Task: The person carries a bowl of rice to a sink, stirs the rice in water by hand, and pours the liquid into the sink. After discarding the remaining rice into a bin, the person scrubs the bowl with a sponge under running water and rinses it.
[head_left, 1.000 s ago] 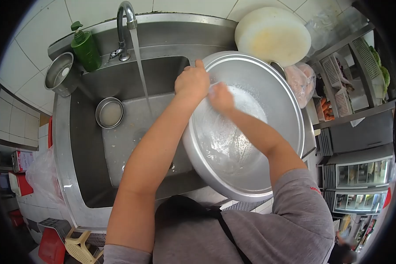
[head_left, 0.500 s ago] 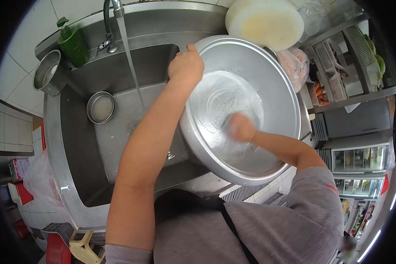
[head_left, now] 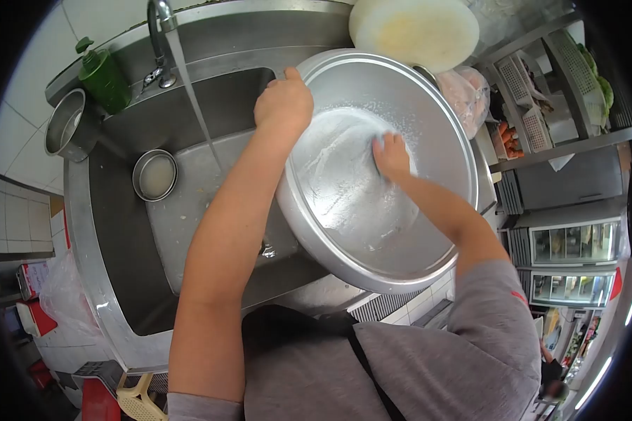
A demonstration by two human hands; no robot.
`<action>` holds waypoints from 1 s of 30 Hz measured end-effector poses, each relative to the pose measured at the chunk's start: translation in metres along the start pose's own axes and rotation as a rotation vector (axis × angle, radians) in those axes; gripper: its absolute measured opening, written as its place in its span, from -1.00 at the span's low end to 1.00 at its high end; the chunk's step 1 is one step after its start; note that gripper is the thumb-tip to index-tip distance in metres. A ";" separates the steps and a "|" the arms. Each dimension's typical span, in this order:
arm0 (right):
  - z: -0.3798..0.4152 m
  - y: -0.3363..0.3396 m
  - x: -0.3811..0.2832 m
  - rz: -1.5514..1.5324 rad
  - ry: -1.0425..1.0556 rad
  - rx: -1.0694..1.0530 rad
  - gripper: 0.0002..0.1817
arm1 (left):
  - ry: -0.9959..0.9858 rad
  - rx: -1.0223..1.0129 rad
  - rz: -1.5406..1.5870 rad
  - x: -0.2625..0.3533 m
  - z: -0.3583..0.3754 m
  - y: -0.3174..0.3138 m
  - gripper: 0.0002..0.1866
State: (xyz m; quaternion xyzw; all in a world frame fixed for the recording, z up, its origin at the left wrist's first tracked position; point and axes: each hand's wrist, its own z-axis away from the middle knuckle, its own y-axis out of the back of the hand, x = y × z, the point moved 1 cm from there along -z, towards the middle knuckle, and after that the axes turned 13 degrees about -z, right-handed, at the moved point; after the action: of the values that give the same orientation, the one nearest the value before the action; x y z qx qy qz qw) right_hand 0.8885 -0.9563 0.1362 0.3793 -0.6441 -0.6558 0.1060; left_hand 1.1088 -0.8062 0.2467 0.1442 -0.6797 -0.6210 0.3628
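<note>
A large round metal basin (head_left: 442,168) is tilted over the sink's right edge, its inside wet and streaked with suds. My left hand (head_left: 284,102) is closed around the basin's upper left rim. Deep inside the basin, my right hand (head_left: 392,156) presses on the wet bottom with bent fingers. Something small and greyish seems to be under those fingers, but it is too hidden to name. Water runs from the tap (head_left: 167,21) into the sink (head_left: 196,189), left of the basin.
A small round metal bowl (head_left: 163,196) with cloudy liquid sits in the sink. On the left rim stand a metal pot (head_left: 81,140) and a green pump bottle (head_left: 107,81). Behind the basin are a round cutting board (head_left: 414,31) and a plastic bag (head_left: 465,102).
My right hand has swept upward across the basin's bottom, from its lower middle to higher up. My left hand keeps its hold on the rim. The whole view has shifted slightly.
</note>
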 end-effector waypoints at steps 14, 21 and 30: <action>-0.017 -0.010 0.047 0.010 0.090 0.107 -0.66 | 0.013 -0.001 0.024 0.001 0.006 0.002 -0.57; -0.012 -0.058 -0.122 0.135 0.556 -0.171 -0.90 | -0.001 0.020 0.000 0.004 0.006 0.003 -0.59; 0.071 -0.022 -0.079 -0.190 1.128 -1.129 -0.77 | -0.044 -0.025 0.022 0.011 0.000 0.003 -0.59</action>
State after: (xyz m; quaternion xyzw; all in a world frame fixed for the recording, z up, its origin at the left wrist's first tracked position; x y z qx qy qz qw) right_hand 0.9060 -0.8489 0.1361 0.5958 -0.0296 -0.5982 0.5351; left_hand 1.1020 -0.8127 0.2525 0.1182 -0.6814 -0.6283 0.3563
